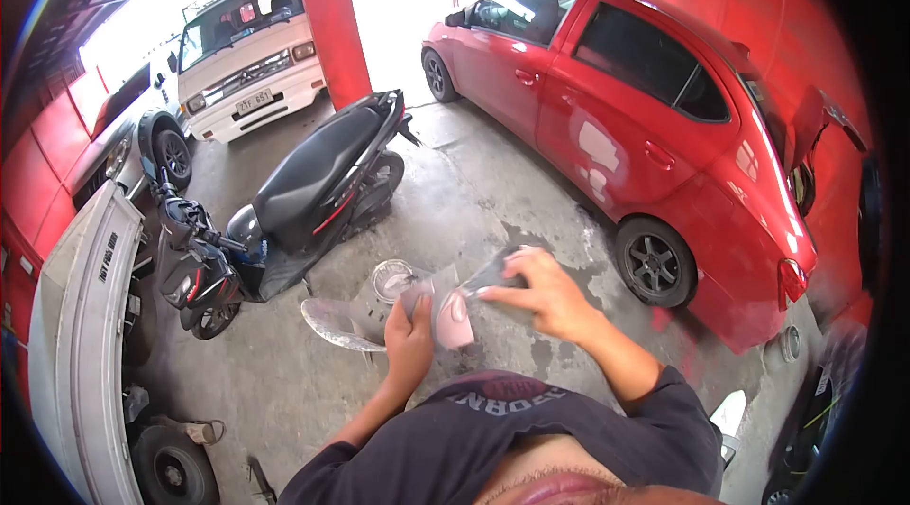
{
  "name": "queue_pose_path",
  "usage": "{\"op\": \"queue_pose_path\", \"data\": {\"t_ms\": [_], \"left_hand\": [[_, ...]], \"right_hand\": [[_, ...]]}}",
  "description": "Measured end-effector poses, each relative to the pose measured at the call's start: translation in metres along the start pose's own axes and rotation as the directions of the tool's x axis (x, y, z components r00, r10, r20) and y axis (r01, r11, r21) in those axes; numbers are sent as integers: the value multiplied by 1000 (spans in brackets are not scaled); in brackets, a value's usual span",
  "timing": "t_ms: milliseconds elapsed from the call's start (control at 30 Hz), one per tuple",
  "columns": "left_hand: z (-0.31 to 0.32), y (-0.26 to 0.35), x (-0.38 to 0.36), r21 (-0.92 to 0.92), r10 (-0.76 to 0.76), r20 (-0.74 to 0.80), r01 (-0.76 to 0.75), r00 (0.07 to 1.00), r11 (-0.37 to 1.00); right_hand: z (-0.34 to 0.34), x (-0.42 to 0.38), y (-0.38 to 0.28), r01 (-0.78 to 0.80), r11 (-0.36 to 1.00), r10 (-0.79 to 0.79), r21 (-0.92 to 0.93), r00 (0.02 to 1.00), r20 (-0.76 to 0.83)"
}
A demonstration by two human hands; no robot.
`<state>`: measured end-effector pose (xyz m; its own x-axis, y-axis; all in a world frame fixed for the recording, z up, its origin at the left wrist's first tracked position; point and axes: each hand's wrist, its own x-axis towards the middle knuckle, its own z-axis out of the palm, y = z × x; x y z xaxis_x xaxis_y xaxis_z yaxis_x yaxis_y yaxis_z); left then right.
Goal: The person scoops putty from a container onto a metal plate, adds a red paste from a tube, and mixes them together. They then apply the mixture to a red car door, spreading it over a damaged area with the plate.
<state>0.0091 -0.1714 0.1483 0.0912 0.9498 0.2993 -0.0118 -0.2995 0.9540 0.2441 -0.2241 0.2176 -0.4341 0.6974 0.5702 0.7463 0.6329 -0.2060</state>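
My left hand (pixel 409 342) is closed around the edge of a thin, flat grey plate (pixel 423 294). Pale pink paste, which looks like body filler, (pixel 456 320) lies on the plate's right side. Just right of it, my right hand (pixel 550 296) grips a dark, flat spreader (pixel 491 275), blurred by motion. One finger of that hand stretches along the spreader towards the paste. Below and behind the plate, a round can with a whitish rim (pixel 392 280) stands by a dusty grey curved panel or seat (pixel 343 323), partly hidden by my left hand.
A red car (pixel 588 92) with pale patches on its rear door stands to the right. A black scooter (pixel 313 173) is parked ahead left, with a white van (pixel 242 59) behind it. A red pillar (pixel 332 21) rises beside the van. A loose wheel (pixel 173 469) lies lower left.
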Motion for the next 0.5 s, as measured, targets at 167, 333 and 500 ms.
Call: {"op": "queue_pose_path", "data": {"t_ms": [167, 333, 500], "left_hand": [[-6, 7, 16, -71, -44, -73, 39, 996, 997], [3, 5, 8, -482, -237, 24, 219, 971, 848], [-3, 11, 7, -587, -445, 167, 451, 880, 672]], "right_hand": [[12, 4, -22, 77, 995, -94, 70, 952, 291], [-2, 11, -31, 26, 971, -67, 239, 984, 163], [18, -11, 14, -37, 995, 35, 96, 999, 16]]}}
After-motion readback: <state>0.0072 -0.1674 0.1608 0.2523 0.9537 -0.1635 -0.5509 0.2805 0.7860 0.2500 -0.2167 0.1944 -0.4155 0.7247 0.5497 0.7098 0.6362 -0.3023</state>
